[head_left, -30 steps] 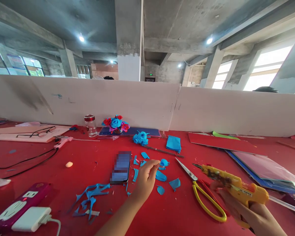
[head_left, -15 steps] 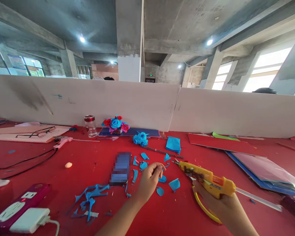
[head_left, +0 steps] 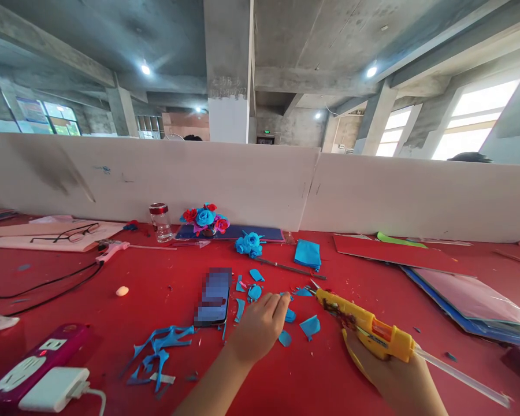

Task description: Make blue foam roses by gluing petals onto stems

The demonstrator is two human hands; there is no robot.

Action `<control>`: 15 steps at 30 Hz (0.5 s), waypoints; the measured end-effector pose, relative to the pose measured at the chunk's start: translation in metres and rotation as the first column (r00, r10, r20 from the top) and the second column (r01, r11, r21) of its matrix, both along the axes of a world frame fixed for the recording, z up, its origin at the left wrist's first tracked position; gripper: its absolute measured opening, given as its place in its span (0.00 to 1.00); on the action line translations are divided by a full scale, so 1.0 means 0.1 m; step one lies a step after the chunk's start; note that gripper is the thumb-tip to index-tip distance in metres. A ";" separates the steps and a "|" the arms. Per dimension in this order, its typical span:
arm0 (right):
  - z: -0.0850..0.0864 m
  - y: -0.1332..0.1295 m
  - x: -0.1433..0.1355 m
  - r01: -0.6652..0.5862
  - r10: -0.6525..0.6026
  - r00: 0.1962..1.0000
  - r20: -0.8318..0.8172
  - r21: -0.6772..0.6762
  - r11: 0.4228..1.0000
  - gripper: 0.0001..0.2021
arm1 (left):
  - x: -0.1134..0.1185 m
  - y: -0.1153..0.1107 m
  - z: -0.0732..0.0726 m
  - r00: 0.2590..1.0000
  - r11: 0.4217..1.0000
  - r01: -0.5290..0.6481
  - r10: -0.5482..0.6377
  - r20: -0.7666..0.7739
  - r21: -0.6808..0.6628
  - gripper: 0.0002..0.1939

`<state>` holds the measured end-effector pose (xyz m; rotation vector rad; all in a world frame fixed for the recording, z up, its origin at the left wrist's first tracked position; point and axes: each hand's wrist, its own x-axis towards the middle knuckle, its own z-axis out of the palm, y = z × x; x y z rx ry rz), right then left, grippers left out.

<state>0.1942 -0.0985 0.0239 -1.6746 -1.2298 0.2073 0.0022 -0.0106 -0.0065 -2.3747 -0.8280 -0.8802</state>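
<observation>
My right hand (head_left: 383, 361) is wrapped round a yellow glue gun (head_left: 364, 323) with a clear glue stick out of its back. Yellow-handled scissors (head_left: 355, 358) are partly hidden at the same hand. The gun's nozzle points left, beside a blue paper piece (head_left: 304, 291). My left hand (head_left: 260, 326) has its fingers pressed together over the scattered blue pieces; whatever is between the fingertips is hidden. Near it lie a blue petal (head_left: 309, 327) and a round blue piece (head_left: 285, 338). Behind are a blue paper flower (head_left: 249, 245) on a dark stem and a blue paper stack (head_left: 307, 254).
A phone (head_left: 214, 297) lies left of my left hand, with blue scraps (head_left: 158, 352) nearer. A power strip (head_left: 34, 364) is at the lower left. A jar (head_left: 160, 222) and flower arrangement (head_left: 205, 219) stand at the back. Plastic folders (head_left: 472, 300) lie right.
My left hand has turned more palm down, its fingertips still close to the blue pieces. The glue gun has shifted slightly, and the scissors beneath my right hand show less.
</observation>
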 end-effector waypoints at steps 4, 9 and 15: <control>0.01 -0.02 -0.03 0.010 -0.010 1.000 0.003 -0.018 1.000 0.10 | -0.02 -0.03 0.07 0.994 0.997 -0.027 0.034 -0.102 0.069 0.17; -0.07 -0.01 -0.04 0.018 -0.018 1.000 0.014 -0.046 0.999 0.10 | -0.02 -0.06 0.09 0.990 0.995 -0.040 0.052 -0.134 0.089 0.16; -0.12 0.01 -0.04 0.037 -0.035 0.999 0.028 -0.063 0.997 0.11 | -0.01 -0.06 0.08 0.988 0.997 -0.036 0.045 -0.147 0.066 0.17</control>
